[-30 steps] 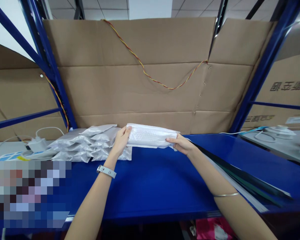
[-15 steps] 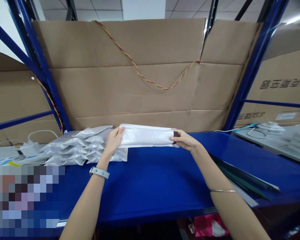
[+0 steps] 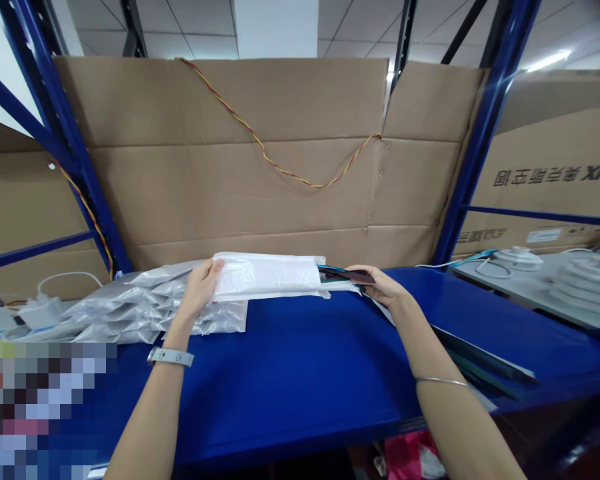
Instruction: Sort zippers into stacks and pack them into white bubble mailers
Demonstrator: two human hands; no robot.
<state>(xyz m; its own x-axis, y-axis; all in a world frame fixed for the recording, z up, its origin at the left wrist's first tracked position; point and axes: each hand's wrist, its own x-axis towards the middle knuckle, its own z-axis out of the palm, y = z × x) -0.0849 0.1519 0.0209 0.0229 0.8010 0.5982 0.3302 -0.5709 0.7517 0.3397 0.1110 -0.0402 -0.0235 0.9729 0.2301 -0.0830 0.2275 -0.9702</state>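
"Head view puts your left hand (image 3: pixel 201 289) on a white padded mailer (image 3: pixel 265 277). What are those fingers doing?"

"They lie spread and nearly flat on top of it, pressing rather than gripping. That probably pins the mailer in place against whatever your other hand is doing."

"And your right hand (image 3: pixel 383 287)?"

"Its fingers (image 3: pixel 371 277) are closed in a pinch on a thin dark sheet (image 3: pixel 347 275), whose far end meets the mailer's open mouth. How far in it goes, I can't tell."

"Where does the mailer lie?"

"Across the back of the blue shelf (image 3: pixel 300 393), overlapping the edge of a pile of silvery bags (image 3: pixel 155 308), likely stacked there to stay within your reach. More dark sheets (image 3: pixel 480 357) lie near your right forearm."
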